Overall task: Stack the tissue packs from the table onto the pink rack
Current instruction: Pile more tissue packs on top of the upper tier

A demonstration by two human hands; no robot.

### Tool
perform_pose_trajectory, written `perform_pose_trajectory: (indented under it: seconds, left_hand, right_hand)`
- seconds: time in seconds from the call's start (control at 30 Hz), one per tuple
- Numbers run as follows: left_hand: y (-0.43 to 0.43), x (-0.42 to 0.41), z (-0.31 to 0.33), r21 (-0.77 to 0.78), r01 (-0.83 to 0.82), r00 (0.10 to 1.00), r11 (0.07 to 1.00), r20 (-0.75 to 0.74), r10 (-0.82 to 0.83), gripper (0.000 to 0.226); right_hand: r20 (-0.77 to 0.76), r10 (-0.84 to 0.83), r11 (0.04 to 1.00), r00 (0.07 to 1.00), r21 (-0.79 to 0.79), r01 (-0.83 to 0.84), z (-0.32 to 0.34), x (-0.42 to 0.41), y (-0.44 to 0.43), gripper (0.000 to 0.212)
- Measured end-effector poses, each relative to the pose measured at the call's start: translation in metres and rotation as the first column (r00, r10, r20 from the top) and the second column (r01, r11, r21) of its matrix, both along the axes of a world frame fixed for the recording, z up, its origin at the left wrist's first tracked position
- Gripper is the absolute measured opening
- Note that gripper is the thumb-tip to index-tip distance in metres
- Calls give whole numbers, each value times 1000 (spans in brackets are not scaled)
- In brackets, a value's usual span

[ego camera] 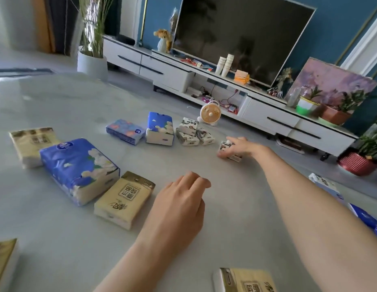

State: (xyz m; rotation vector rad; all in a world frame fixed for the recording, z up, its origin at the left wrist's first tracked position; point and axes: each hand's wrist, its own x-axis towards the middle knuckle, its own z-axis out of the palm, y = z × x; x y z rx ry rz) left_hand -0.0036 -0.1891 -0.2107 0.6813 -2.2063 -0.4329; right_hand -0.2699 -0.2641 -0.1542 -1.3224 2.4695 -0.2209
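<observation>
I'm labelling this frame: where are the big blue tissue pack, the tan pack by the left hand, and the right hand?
big blue tissue pack (73,163): head view, top face.
tan pack (130,192): head view, its printed label.
right hand (240,146): head view, its back, gripping small white pack (225,147).

Bright daylight, soft shadows, wide-angle edge distortion

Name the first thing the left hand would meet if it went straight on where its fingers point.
Probably the small patterned pack gripped by the right hand: the left hand points across bare table toward it, though the exact line is hard to judge.
</observation>
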Motion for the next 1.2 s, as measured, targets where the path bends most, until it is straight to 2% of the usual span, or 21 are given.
perform_pose_trajectory:
  seconds: [0.07,0.17,0.27,0.33,0.37,0.43,0.47,0.5,0.53,0.6,0.63,0.67,0.73,0.8,0.87,0.9,0.93,1.0,1.1,1.2]
  left_hand:
    - [0,-1,-2,-15,3,999,1000,36,-3,34]
    - [3,1,1,55,-22,1000,998,-7,23,28]
    - [13,0,13,281,-58,983,958,-152,104,28]
    - [29,-1,32,495,-61,960,867,-210,187,38]
    - [40,0,47,618,-33,960,785,-200,198,49]
    - [70,3,82,820,174,961,545,-261,87,71]
    - [86,6,101,854,306,939,422,-345,18,69]
    - [103,7,120,844,420,901,333,-433,-38,59]
    - [119,8,136,814,505,859,287,-507,-74,45]
    - [154,10,163,761,588,808,272,-566,-164,22]
    - [172,12,173,747,611,791,261,-568,-227,20]
    - [189,13,181,739,628,775,245,-561,-292,20]
    - [221,14,195,718,658,738,228,-552,-388,19]
    - [248,10,213,692,683,709,233,-552,-439,19]
    - [270,-1,229,685,691,702,229,-562,-437,20]
    - [280,-9,236,687,692,699,221,-563,-440,21]
    - [290,-17,243,690,691,696,213,-556,-455,22]
    - [308,-36,254,687,691,685,226,-523,-507,15]
    - [325,-68,267,708,652,719,272,-462,-519,30]
    - [324,-103,282,689,626,770,366,-471,-430,16]
  right_hand:
    - [-34,2,1000,999,-14,-2,-5,11,8,75]
    - [-26,-21,1000,999,-18,20,-11,38,42,70]
    - [-2,-57,996,998,-66,57,-13,72,93,64]
    - [65,-86,983,994,-157,95,-3,95,128,64]
    - [110,-106,965,988,-229,129,8,107,145,65]
    - [123,-107,910,987,-388,147,37,132,180,68]
    - [79,-90,885,993,-450,116,54,145,199,67]
    - [14,-84,862,996,-501,80,71,157,221,64]
    - [-72,-112,835,991,-548,55,85,169,246,61]
    - [-278,-245,758,929,-652,5,108,189,298,64]
    - [-381,-307,718,872,-695,-51,118,194,324,66]
    - [-446,-348,691,825,-717,-96,125,196,348,68]
    - [-473,-338,711,814,-695,-109,139,196,394,72]
    - [-385,-251,733,888,-675,-85,152,191,437,65]
    - [-109,-115,668,987,-744,-4,160,181,476,54]
    - [87,-38,601,995,-794,92,165,176,492,48]
    - [270,40,531,962,-821,208,170,172,506,41]
    - [466,128,416,876,-827,379,178,161,526,32]
    - [547,183,265,817,-827,495,192,142,544,34]
    - [471,112,205,875,-873,443,206,113,552,26]
